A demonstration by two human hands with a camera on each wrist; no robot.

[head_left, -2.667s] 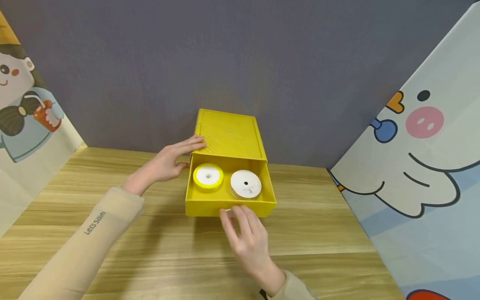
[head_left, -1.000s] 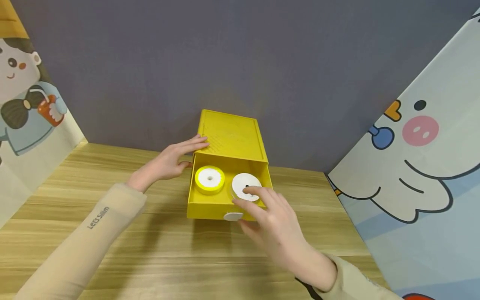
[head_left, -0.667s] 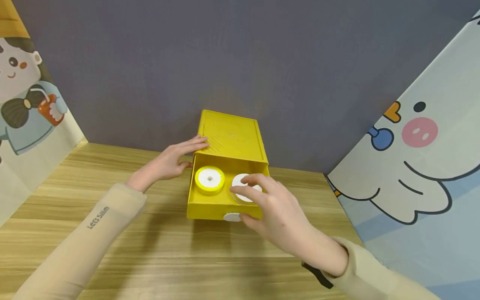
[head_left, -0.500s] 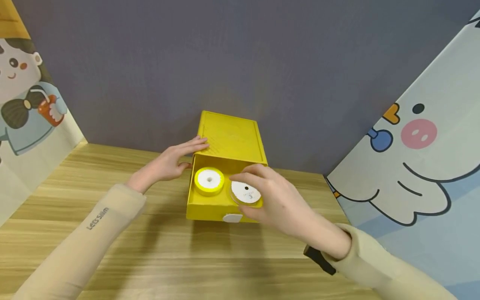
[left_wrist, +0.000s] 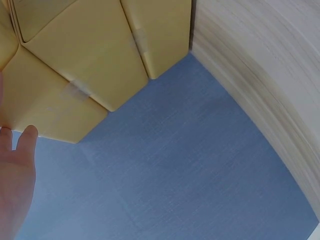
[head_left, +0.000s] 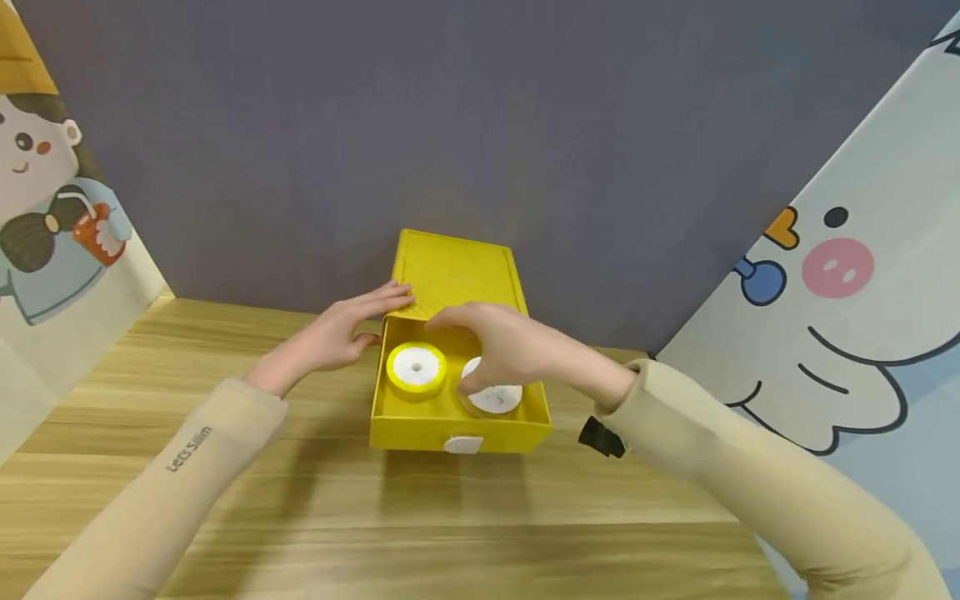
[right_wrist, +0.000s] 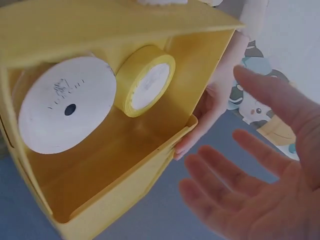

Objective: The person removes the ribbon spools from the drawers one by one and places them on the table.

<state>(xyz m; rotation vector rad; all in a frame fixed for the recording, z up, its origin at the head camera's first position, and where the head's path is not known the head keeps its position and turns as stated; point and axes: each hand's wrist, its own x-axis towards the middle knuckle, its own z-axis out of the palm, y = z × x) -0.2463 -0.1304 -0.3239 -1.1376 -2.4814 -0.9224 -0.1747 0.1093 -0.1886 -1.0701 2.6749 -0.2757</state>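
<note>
A yellow box has its drawer pulled out, showing a white knob on the front. Inside, a spool of yellow ribbon lies at the left and a white-faced spool at the right. My left hand rests on the box's top left edge, fingers straight and thumb at the side. My right hand hovers over the drawer and hides part of the white-faced spool. In the right wrist view this hand holds nothing, with thumb and fingers spread apart.
The box stands on a wood-grain table close to a grey back wall. Side panels with cartoon prints flank it; one bird-like figure is at the right. A black strap hangs by the right cuff.
The right hand left the drawer's knob, rose to the white-faced spool, then moved farther left and back over the drawer. The left hand has kept its place on the box.
</note>
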